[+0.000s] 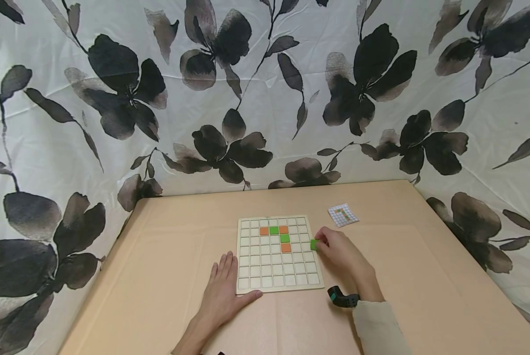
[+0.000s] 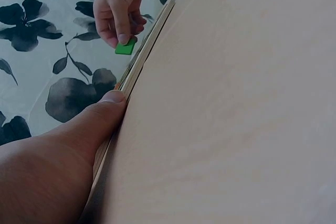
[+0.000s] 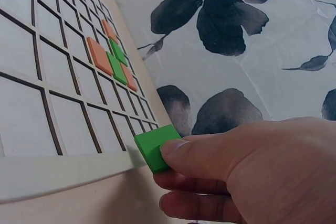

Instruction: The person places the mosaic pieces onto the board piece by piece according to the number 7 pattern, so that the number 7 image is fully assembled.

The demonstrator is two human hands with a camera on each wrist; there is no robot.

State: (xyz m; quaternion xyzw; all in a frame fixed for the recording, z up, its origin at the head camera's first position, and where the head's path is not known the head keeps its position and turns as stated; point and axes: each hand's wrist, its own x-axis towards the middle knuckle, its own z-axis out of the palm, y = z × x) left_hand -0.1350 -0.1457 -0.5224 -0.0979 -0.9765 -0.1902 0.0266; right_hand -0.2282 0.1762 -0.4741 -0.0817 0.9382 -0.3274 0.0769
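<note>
A pale board [image 1: 271,291] with a grid of white squares lies on the table. Several orange and green tiles sit in its upper part, among them an orange tile [image 1: 286,247] below a green tile [image 1: 284,238]. Thumb and fingers of my right hand [image 1: 341,250] pinch a green square tile [image 3: 155,148] at the board's right edge. My left hand [image 1: 222,293] lies flat at the lower left corner, fingers straight along the left side and thumb along the front edge. In the left wrist view the thumb [image 2: 97,121] rests against the board's edge.
A small card [image 1: 343,215] with a printed coloured grid pattern lies beyond the board's upper right corner. My right wrist wears a black band [image 1: 343,298]. Behind the wooden table [image 1: 176,256] hangs a white cloth [image 1: 291,108] with dark flowers.
</note>
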